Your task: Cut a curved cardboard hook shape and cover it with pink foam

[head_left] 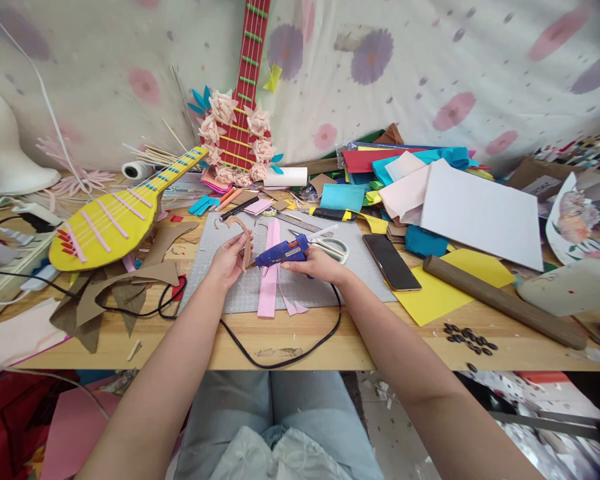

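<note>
My left hand (229, 262) pinches a curved brown cardboard strip (247, 243) whose upper end hooks to the left. In my right hand (323, 265) is a blue hot glue gun (286, 251), its nozzle pointing left at the strip's lower end; whether the two touch is hard to tell. A white glue stick (324, 233) sticks out of the gun's back. Beneath the gun, a pink paper strip (267, 301) and small pink scraps (294, 307) lie on the grey cutting mat (220, 297). Scissors with pale handles (336, 249) rest just behind my right hand.
The gun's black cord (280, 365) loops along the table's front edge. On the right are a phone (391, 261), a brown rod (500, 300) and black beads (473, 339). A yellow paper lute (113, 223) stands left, a red flowered instrument (237, 137) behind. Cut cardboard (123, 287) lies left.
</note>
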{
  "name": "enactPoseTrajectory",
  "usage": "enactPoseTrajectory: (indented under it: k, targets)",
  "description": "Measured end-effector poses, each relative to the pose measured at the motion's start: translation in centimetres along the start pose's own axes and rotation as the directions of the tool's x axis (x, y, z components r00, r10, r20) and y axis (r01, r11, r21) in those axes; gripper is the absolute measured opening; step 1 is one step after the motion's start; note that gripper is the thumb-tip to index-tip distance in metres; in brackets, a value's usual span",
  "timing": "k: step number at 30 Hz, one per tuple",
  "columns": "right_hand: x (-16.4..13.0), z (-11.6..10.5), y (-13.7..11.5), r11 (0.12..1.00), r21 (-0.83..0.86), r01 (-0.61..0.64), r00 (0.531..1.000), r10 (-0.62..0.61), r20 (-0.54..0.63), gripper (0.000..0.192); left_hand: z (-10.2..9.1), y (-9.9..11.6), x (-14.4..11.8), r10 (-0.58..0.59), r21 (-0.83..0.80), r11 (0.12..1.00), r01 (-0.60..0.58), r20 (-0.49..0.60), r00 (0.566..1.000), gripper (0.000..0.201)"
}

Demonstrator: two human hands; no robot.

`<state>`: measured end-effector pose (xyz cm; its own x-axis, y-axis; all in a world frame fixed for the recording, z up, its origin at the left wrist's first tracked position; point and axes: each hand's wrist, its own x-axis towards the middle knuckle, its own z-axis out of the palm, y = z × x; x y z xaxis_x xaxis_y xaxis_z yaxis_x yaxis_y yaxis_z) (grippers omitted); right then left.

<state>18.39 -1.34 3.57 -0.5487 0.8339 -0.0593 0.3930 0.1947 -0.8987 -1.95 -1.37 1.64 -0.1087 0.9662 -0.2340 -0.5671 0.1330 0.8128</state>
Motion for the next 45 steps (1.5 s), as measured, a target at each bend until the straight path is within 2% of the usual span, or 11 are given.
enactPoseTrajectory:
  k: [14, 23, 30, 45]
  targets:
    - [-0.02, -0.6, 0.23, 0.998, -0.025, -0.052, 0.998, 0.051, -0.037, 0.043, 0.12, -0.03, -0.16, -0.019, 0.009, 1.0, 0.018, 0.03, 0.999, 0.013]
    - [-0.23, -0.37, 0.06, 0.999, -0.031, -0.018, 1.0, 0.019, 0.021, 0.04, 0.29, 0.1, -0.27, -0.029, 0.004, 1.0, 0.029, 0.0, 1.0, 0.012]
    - [-0.06, -0.59, 0.33, 0.999, -0.022, -0.032, 0.998, 0.03, -0.047, 0.041, 0.38, 0.06, -0.34, -0.032, 0.025, 0.999, 0.031, 0.005, 0.999, 0.012]
    - [-0.07, -0.76, 0.41, 0.999, -0.005, -0.046, 0.994, 0.045, -0.104, 0.043, 0.29, -0.2, -0.21, -0.027, 0.052, 0.998, 0.025, 0.037, 0.999, 0.012]
